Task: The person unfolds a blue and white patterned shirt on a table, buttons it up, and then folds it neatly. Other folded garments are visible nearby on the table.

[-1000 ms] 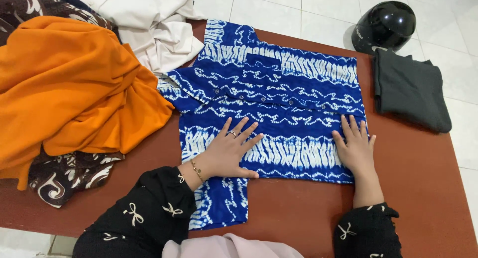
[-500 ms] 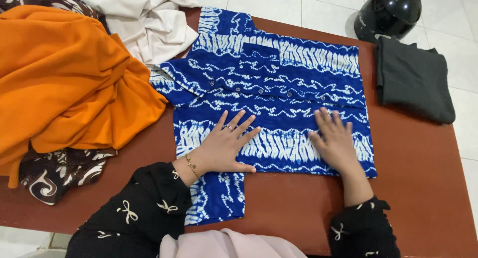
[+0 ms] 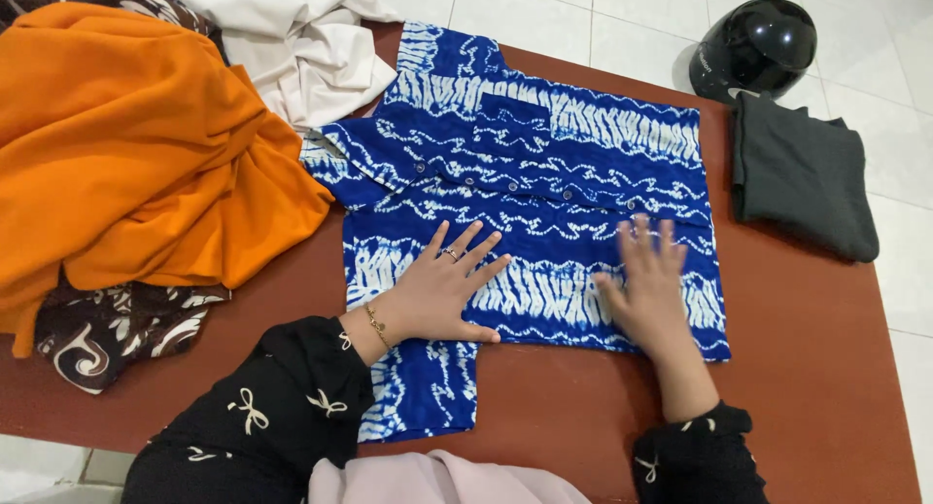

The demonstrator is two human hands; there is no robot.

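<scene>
A blue shirt with white wavy patterns (image 3: 544,164) lies spread flat on a reddish-brown table (image 3: 826,368), its button placket running across the middle. My left hand (image 3: 442,290) rests flat on the shirt's lower left part, fingers spread, a ring on one finger and a bracelet at the wrist. My right hand (image 3: 649,290) presses flat on the lower right part of the shirt and looks blurred. Both arms wear black sleeves with small white bows. One short sleeve of the shirt hangs toward me below my left wrist.
An orange cloth (image 3: 136,154) is heaped at the left over a brown patterned fabric (image 3: 107,334). A cream garment (image 3: 301,47) lies at the back. A folded dark grey garment (image 3: 802,173) sits at the right. A black helmet (image 3: 753,47) stands on the tiled floor.
My right hand has slid leftward along the shirt's lower part, from near the right hem toward the middle. My left hand has stayed in place.
</scene>
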